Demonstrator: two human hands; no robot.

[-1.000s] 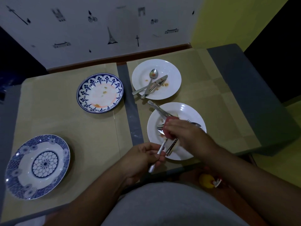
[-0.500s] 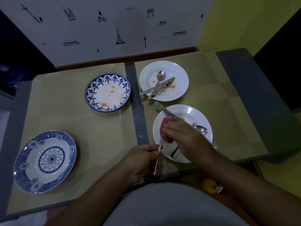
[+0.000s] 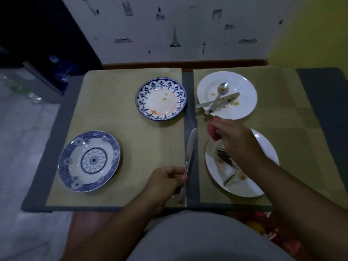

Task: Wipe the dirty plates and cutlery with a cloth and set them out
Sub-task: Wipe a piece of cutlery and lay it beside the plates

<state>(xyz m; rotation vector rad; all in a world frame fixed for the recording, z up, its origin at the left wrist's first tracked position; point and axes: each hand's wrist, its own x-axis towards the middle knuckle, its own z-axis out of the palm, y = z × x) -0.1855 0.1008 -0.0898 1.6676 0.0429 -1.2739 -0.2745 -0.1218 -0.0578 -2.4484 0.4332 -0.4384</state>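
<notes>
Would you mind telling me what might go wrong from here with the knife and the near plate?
The left hand holds the knife by its handle, blade tip close to the right hand, which grips the red cloth; they might collide. The right forearm lies over the near white plate and might knock its fork.

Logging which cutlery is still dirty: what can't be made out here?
Head view only.
Hidden under the right hand and forearm: most cutlery on the near white plate.
Buried in that hand's grip: most of the red cloth.
Blurred: the knife in the left hand, cleanliness unclear.
</notes>
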